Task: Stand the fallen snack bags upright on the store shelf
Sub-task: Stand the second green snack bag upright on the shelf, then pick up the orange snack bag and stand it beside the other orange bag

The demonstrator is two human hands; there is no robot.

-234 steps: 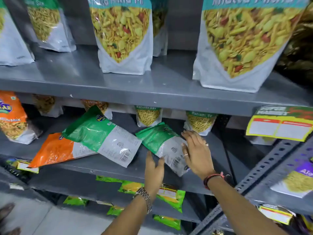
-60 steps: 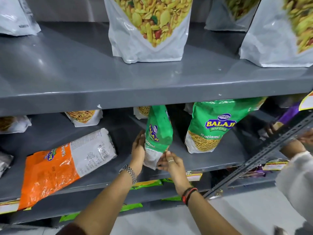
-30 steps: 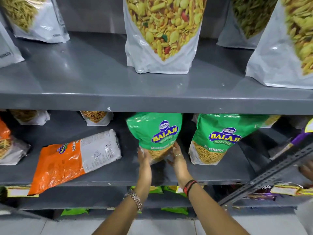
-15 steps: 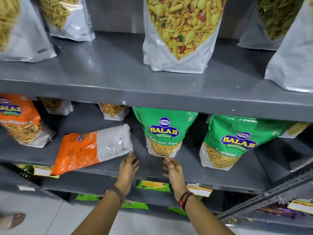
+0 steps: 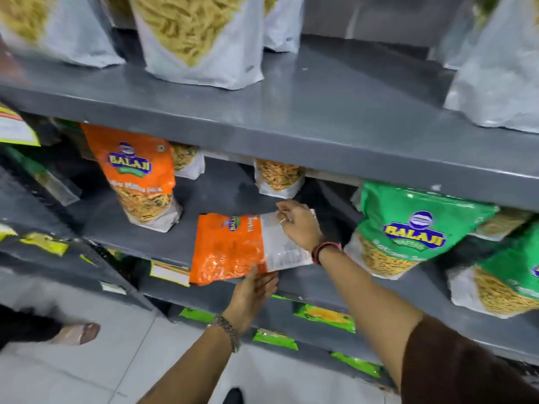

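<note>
An orange snack bag (image 5: 230, 249) lies on its side, back face up, on the grey middle shelf (image 5: 163, 243), its lower corner over the front edge. My left hand (image 5: 255, 290) holds its lower edge from beneath. My right hand (image 5: 299, 224) grips its upper right corner. To the right, two green Balaji bags (image 5: 408, 225) (image 5: 513, 275) stand upright. To the left, another orange Balaji bag (image 5: 140, 176) stands upright.
The grey upper shelf (image 5: 320, 112) overhangs the work area and carries large white pouches (image 5: 201, 39). Small pouches (image 5: 277, 177) stand at the back of the middle shelf. Green packets (image 5: 323, 314) lie on lower shelves. A foot (image 5: 77, 333) rests on the tiled floor at left.
Both hands left the upright green bag and moved left onto the fallen orange bag, taking hold of it. The view has shifted left as well.
</note>
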